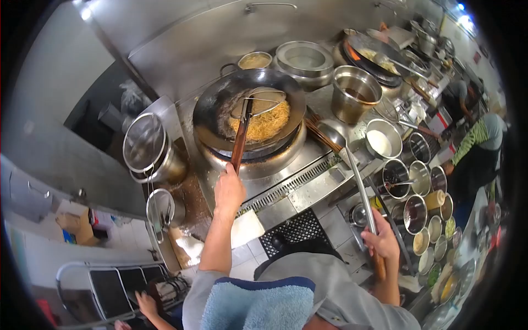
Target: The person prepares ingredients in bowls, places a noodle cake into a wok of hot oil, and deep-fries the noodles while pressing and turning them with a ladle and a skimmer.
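A large black wok [212,107] sits on the round burner at the centre. In it lies a heap of golden noodles or thin shreds [269,122]. My left hand [230,190] is wrapped round the wooden handle of a skimmer [239,144], whose round head rests over the heap. Off to the right, my right hand [383,237] is closed on a long-handled ladle [358,179] with a wooden grip. The ladle's bowl is beside the wok, near a bundle of thin brown sticks [322,133].
A steel pot of dark liquid [355,96] stands right of the wok, near a bowl of white contents [379,142]. Several seasoning containers [415,212] line the right side. Strainers [146,142] rest over a pot at left. A co-worker [476,148] stands far right; another person's hand [147,305] shows lower left.
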### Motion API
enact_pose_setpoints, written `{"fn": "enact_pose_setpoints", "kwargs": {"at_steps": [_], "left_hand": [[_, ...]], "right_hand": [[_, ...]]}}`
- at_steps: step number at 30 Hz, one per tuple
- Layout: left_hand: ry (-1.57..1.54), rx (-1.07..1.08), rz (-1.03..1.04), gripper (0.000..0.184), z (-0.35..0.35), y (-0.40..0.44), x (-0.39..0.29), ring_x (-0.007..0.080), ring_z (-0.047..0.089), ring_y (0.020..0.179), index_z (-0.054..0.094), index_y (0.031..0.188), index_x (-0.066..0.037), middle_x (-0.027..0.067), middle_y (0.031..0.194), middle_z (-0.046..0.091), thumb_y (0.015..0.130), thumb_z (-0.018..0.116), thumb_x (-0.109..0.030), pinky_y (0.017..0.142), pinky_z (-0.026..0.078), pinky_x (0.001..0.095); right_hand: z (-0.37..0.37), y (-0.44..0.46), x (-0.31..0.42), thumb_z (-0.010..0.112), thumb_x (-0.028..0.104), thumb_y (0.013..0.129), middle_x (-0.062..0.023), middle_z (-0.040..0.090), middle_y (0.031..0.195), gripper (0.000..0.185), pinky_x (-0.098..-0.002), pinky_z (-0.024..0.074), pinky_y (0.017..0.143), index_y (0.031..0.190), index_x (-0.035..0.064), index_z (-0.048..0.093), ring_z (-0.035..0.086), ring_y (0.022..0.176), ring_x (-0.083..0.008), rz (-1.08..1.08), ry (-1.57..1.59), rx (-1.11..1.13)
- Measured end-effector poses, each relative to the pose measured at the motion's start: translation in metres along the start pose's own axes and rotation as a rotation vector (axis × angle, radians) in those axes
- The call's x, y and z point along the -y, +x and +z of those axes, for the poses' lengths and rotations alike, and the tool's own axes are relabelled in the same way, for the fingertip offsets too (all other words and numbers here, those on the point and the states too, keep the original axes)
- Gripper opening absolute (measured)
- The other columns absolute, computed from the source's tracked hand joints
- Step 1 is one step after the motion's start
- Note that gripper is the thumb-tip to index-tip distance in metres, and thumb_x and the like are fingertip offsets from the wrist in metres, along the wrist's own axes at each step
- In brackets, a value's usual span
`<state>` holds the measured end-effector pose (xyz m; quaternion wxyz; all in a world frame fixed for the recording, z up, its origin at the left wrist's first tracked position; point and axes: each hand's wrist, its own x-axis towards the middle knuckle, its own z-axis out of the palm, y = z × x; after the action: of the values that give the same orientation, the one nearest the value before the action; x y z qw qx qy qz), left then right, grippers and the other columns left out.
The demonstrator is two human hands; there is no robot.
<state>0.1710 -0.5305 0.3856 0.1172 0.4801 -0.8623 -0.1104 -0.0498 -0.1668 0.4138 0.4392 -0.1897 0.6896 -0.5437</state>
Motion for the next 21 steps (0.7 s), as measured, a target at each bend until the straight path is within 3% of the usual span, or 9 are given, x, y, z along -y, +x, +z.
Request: {"fn": "enact_pose_setpoints", "kwargs": {"at_steps": [5,8,12,13,15,17,19,21], "left_hand": [[0.074,0.003,-0.043,0.051,0.012,-0.001,0.011,0.0431,0.064,0.084,0.039,0.125,0.008,0.0291,0.098,0.06,0.078,0.057,-0.002,0.072,0.054,0.0463],[0.143,-0.166,-0.091,0.057,0.03,-0.012,0.012,0.0409,0.059,0.102,0.039,0.129,0.008,0.028,0.109,0.057,0.079,0.061,-0.008,0.085,0.05,0.0451],[0.132,-0.453,0.059,0.067,-0.008,-0.091,-0.049,0.0394,0.042,0.118,0.04,0.131,0.008,0.0239,0.121,0.048,0.077,0.07,-0.017,0.1,0.035,0.0477],[0.078,-0.475,0.096,0.062,-0.017,-0.117,-0.064,0.0411,0.044,0.115,0.042,0.13,0.007,0.0247,0.121,0.049,0.079,0.068,-0.016,0.098,0.037,0.0482],[-0.116,-0.291,0.12,0.056,-0.006,-0.169,-0.07,0.0413,0.047,0.115,0.045,0.128,0.006,0.0256,0.12,0.052,0.081,0.066,-0.017,0.099,0.038,0.0476],[-0.387,0.081,0.094,0.052,0.015,-0.218,-0.06,0.0407,0.049,0.116,0.048,0.127,0.004,0.0264,0.124,0.052,0.085,0.063,-0.023,0.1,0.039,0.0459],[-0.306,0.501,0.023,0.052,0.048,-0.266,-0.032,0.04,0.051,0.116,0.051,0.126,0.003,0.0259,0.124,0.055,0.087,0.06,-0.03,0.101,0.04,0.0434],[-0.124,0.694,-0.068,0.047,0.107,-0.322,0.021,0.0407,0.055,0.111,0.055,0.119,0.004,0.0275,0.116,0.059,0.085,0.057,-0.028,0.096,0.045,0.0444]], "right_hand": [[-0.012,-0.005,-0.012,0.064,-0.006,0.076,-0.0037,0.05,0.08,0.081,-0.0255,0.0403,0.037,0.147,0.0063,0.027,0.048,0.05,-0.0098,0.013,-0.064,0.101],[-0.023,0.008,-0.031,0.066,-0.003,0.077,-0.0038,0.052,0.079,0.08,-0.0259,0.0399,0.037,0.146,0.0082,0.028,0.048,0.05,-0.0103,0.002,-0.161,0.194],[-0.016,0.009,-0.05,0.066,0.0,0.079,-0.0025,0.051,0.071,0.077,-0.0266,0.0396,0.036,0.146,0.0104,0.03,0.048,0.047,-0.0104,-0.044,-0.297,0.334],[-0.009,0.007,-0.052,0.066,0.0,0.079,-0.0025,0.051,0.07,0.077,-0.0266,0.0396,0.036,0.146,0.0104,0.03,0.048,0.047,-0.0104,-0.039,-0.311,0.373],[0.005,0.006,-0.053,0.066,0.0,0.079,-0.0024,0.051,0.067,0.076,-0.0266,0.0397,0.036,0.146,0.0105,0.03,0.047,0.045,-0.0103,-0.034,-0.339,0.445],[0.021,0.016,-0.067,0.067,0.002,0.079,-0.0038,0.053,0.069,0.077,-0.0277,0.0399,0.036,0.146,0.0098,0.029,0.047,0.044,-0.0107,-0.084,-0.34,0.532],[0.043,0.027,-0.078,0.068,0.003,0.079,-0.0053,0.055,0.071,0.079,-0.0291,0.0405,0.036,0.147,0.0089,0.027,0.048,0.044,-0.0123,-0.134,-0.364,0.609],[0.071,0.046,-0.105,0.068,0.005,0.079,-0.0098,0.059,0.078,0.081,-0.0311,0.044,0.041,0.147,0.0078,0.024,0.052,0.048,-0.015,-0.255,-0.412,0.622]]}}
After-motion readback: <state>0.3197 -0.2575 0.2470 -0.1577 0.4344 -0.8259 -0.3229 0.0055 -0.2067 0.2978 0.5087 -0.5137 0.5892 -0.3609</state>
